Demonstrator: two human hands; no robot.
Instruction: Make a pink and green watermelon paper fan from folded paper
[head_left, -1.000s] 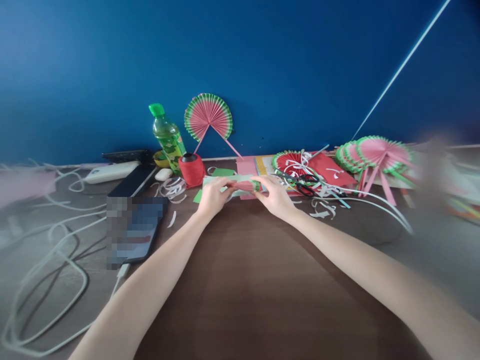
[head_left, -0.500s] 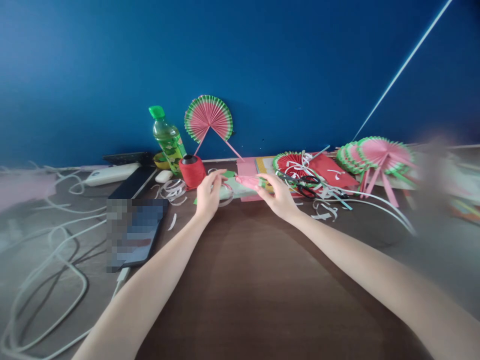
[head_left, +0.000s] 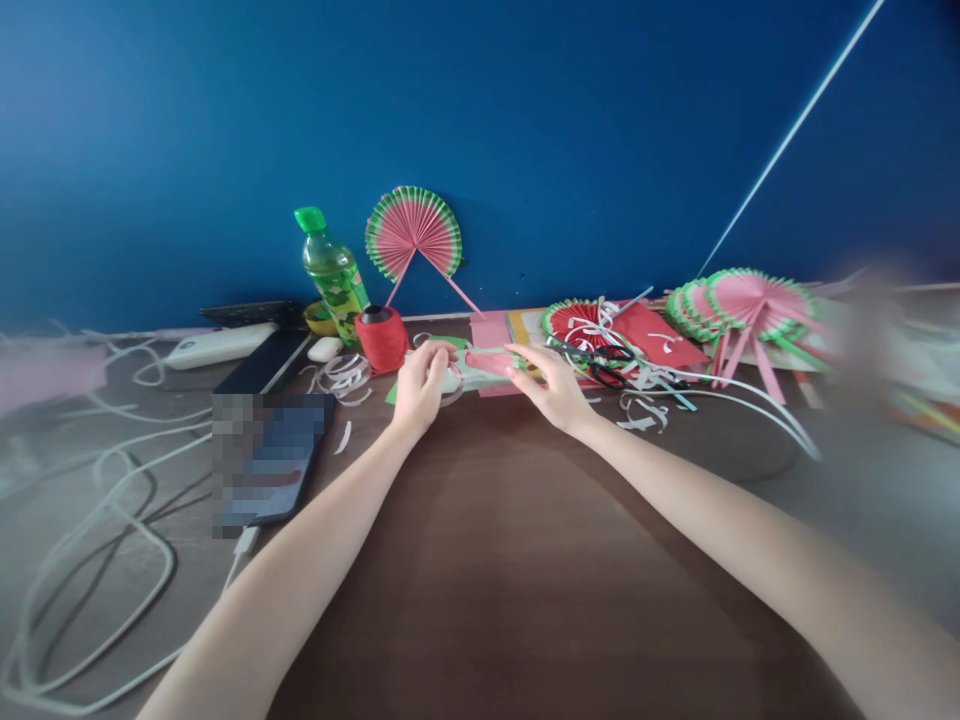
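My right hand (head_left: 553, 388) grips one end of a folded pink paper strip (head_left: 486, 362), with the thumb below and the fingers above. Pinched together at the strip's left end are the fingertips of my left hand (head_left: 421, 385); whatever is between them is too small to make out. Behind the left hand stands a spool of red thread (head_left: 383, 342). Under the strip lie pink paper (head_left: 491, 328) and a piece of green paper (head_left: 391, 394). Black scissors (head_left: 609, 368) rest just beyond my right hand.
A pleated paper fan (head_left: 414, 225) leans on the blue wall beside a green bottle (head_left: 330, 270). More fans (head_left: 761, 300) lie at the right. White paper scraps (head_left: 646, 415) are scattered around. On the left are a phone (head_left: 281, 460), a power bank (head_left: 217, 346) and a white cable (head_left: 161, 540).
The pink strip has turned between my hands, and its green edge at the right fingers shows less now. Both hands stay nearly in place. The view has shifted slightly.
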